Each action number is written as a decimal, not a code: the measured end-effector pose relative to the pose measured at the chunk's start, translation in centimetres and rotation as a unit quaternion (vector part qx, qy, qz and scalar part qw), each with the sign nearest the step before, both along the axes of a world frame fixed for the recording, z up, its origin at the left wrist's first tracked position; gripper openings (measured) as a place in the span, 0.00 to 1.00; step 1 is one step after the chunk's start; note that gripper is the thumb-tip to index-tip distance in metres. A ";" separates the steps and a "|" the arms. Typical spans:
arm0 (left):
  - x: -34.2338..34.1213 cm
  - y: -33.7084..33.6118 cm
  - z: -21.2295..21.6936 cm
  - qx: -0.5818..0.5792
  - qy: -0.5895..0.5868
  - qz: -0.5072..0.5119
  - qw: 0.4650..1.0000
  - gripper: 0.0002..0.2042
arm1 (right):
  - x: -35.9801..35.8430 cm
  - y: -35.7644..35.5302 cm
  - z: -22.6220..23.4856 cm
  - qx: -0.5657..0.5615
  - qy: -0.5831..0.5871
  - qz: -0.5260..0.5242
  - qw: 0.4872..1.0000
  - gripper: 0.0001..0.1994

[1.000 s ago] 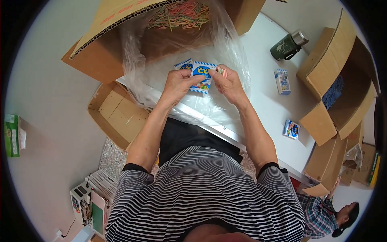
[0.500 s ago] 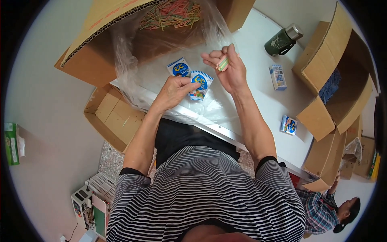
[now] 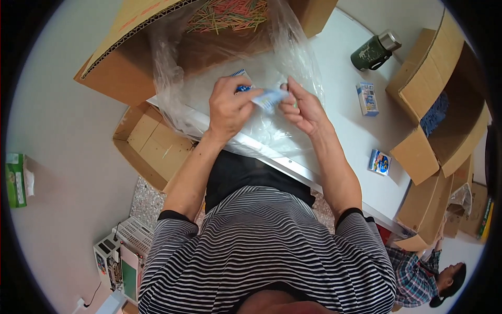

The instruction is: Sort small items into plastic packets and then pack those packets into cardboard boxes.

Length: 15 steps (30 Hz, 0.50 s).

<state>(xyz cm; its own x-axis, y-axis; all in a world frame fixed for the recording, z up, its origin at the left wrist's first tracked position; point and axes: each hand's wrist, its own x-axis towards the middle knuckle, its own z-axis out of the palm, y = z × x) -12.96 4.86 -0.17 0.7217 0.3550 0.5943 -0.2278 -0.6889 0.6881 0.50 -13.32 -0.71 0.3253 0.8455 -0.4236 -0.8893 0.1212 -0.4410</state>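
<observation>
My left hand [image 3: 230, 107] pinches a small blue-and-white packet [image 3: 269, 99], blurred by motion, above the clear plastic sheet. Against the packet's far end is my right hand [image 3: 306, 110], its fingers curled inward. A short bundle of pastel sticks was in that palm half a second ago; now the fingers hide nearly all of it, with only a hint of green showing. Another blue packet [image 3: 242, 88] lies behind my left hand, partly covered. At the far side, a heap of thin coloured sticks [image 3: 227, 17] fills the open carton [image 3: 117, 78] lined with plastic.
On the white table [image 3: 342, 68] to the right stand a dark green flask [image 3: 372, 51], a small blue-white box [image 3: 368, 99] and another packet [image 3: 380, 162]. Open cartons [image 3: 413, 152] line the right edge. A shallow cardboard tray [image 3: 157, 149] sits lower left. A person [image 3: 418, 277] is at lower right.
The packet has been lifted and swung right toward my right hand. My right hand has turned and closed its fingers, and the two hands have come together. The view has shifted slightly.
</observation>
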 end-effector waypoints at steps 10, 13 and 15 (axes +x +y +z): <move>-1.5 -1.2 -0.1 0.269 -0.082 -0.042 0.959 0.15 | -2.2 -1.9 1.1 -0.092 -0.191 0.123 0.970 0.14; -2.5 -2.8 -1.1 0.004 -0.016 0.053 0.998 0.12 | -2.3 -0.7 1.3 -0.118 -0.274 0.069 0.952 0.12; -3.1 -2.6 -0.3 -0.459 0.135 0.040 0.877 0.13 | -2.5 -0.3 1.4 -0.140 -0.307 0.045 0.940 0.11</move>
<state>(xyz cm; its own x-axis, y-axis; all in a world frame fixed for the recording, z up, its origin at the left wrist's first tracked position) -16.09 2.22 -0.48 0.7434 0.6499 -0.1579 0.0533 0.1777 0.9826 -1.96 -13.60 0.68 0.5137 0.7643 -0.3897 -0.4574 -0.1403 -0.8781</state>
